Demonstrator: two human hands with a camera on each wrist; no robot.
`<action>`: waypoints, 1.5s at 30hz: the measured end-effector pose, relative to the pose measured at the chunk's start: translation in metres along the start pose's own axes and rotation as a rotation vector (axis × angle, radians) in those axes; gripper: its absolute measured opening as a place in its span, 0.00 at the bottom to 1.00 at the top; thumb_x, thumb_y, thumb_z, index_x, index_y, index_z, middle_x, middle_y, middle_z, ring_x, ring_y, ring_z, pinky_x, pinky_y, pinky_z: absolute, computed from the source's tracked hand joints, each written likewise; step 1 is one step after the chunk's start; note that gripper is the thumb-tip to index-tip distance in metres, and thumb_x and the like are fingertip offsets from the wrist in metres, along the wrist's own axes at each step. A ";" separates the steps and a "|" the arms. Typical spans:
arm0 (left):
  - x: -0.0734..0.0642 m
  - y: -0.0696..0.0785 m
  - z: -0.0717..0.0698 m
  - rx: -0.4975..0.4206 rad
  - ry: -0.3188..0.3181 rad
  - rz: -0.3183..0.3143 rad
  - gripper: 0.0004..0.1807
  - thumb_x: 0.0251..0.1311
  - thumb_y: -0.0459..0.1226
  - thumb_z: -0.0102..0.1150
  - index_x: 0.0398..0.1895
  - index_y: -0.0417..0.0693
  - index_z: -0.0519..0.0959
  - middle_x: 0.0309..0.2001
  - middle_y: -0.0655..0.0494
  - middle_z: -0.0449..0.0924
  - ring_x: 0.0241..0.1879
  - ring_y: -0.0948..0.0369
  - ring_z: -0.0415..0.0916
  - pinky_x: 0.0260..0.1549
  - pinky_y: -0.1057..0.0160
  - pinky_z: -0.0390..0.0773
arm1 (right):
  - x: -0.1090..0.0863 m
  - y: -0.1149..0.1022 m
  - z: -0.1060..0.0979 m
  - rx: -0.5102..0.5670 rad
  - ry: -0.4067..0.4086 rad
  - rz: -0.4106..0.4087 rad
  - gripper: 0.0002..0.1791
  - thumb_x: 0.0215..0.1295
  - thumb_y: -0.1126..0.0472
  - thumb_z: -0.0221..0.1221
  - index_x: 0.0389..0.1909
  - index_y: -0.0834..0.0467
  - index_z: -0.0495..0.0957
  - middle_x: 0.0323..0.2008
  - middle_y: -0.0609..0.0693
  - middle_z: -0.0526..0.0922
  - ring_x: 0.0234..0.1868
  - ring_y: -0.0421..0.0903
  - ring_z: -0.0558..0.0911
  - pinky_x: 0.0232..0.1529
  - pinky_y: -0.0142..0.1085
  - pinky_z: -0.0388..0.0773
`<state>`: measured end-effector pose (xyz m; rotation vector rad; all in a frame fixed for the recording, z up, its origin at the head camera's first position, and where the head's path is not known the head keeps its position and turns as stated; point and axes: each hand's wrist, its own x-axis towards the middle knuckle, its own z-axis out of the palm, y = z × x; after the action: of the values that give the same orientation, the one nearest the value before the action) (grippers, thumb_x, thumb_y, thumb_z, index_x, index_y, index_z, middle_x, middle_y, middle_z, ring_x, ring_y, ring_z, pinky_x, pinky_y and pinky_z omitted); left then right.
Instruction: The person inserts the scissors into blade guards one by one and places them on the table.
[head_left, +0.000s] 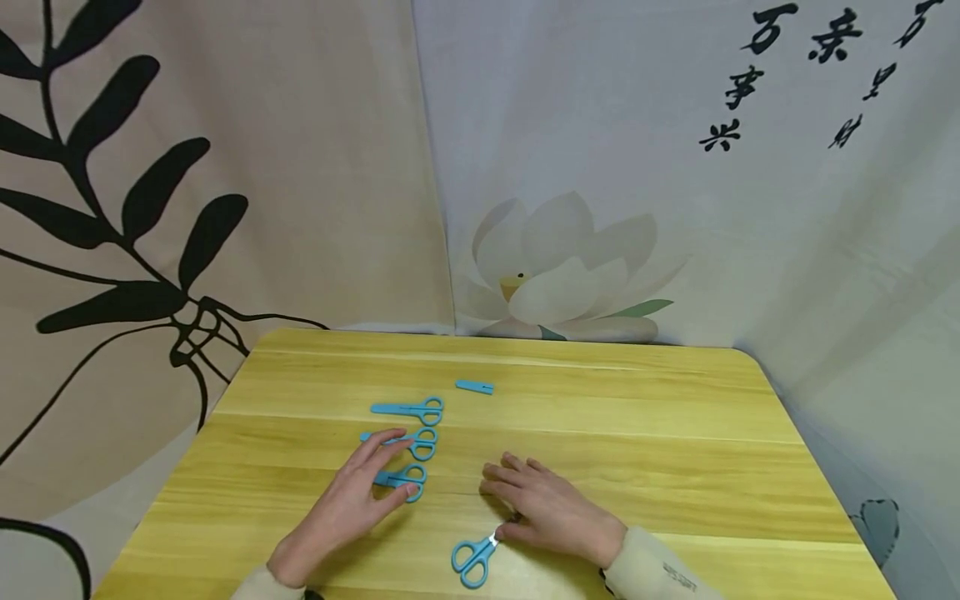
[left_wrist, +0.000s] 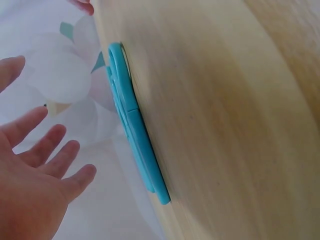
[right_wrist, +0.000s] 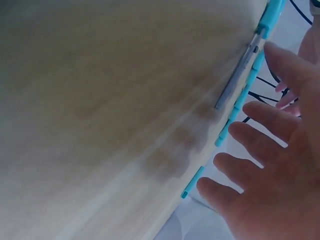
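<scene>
Three blue-handled scissors in blue blade covers lie in a column left of centre: a far pair [head_left: 429, 411], a middle pair [head_left: 424, 444] and a near pair [head_left: 412, 477]. My left hand [head_left: 352, 496] is spread over the middle and near pairs, partly hiding them; its palm looks empty in the left wrist view. Uncovered scissors [head_left: 474, 560] lie near the front, their metal blades [right_wrist: 237, 75] showing in the right wrist view. Over those blades is my right hand [head_left: 558, 518], fingers extended, holding nothing; whether its thumb touches them I cannot tell.
A loose blue blade cover [head_left: 475, 387] lies by itself toward the back of the wooden table [head_left: 637, 433]. Behind the table hangs a printed curtain [head_left: 337, 167] with leaves, a lotus and black characters.
</scene>
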<state>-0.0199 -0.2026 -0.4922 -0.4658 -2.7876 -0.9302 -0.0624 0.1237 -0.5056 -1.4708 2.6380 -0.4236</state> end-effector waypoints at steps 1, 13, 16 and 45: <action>0.000 0.000 0.000 0.001 0.005 0.005 0.34 0.61 0.46 0.75 0.69 0.49 0.75 0.72 0.50 0.68 0.68 0.44 0.70 0.58 0.38 0.76 | 0.001 0.000 0.000 -0.008 0.002 -0.009 0.34 0.71 0.43 0.65 0.73 0.54 0.72 0.75 0.52 0.68 0.76 0.59 0.66 0.71 0.57 0.66; 0.000 -0.002 0.000 0.004 0.030 0.042 0.30 0.63 0.43 0.73 0.68 0.51 0.77 0.72 0.47 0.67 0.66 0.42 0.72 0.56 0.36 0.77 | 0.003 0.012 -0.007 0.012 -0.029 0.079 0.36 0.71 0.46 0.66 0.74 0.56 0.70 0.76 0.55 0.67 0.76 0.60 0.64 0.71 0.59 0.65; 0.001 -0.002 0.000 0.001 0.028 0.038 0.29 0.64 0.43 0.72 0.68 0.51 0.77 0.72 0.48 0.68 0.66 0.42 0.72 0.55 0.36 0.77 | 0.003 0.021 -0.010 0.027 -0.026 0.123 0.36 0.70 0.46 0.66 0.74 0.57 0.70 0.76 0.55 0.67 0.77 0.61 0.62 0.71 0.60 0.63; 0.001 -0.003 -0.002 -0.007 0.029 0.032 0.29 0.64 0.43 0.73 0.67 0.50 0.77 0.72 0.47 0.68 0.67 0.43 0.71 0.57 0.37 0.77 | -0.010 -0.006 -0.010 0.037 -0.048 -0.060 0.33 0.75 0.38 0.57 0.74 0.51 0.71 0.74 0.47 0.70 0.75 0.58 0.66 0.67 0.62 0.69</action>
<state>-0.0214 -0.2062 -0.4918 -0.4932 -2.7437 -0.9324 -0.0548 0.1309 -0.4951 -1.5319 2.5414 -0.4345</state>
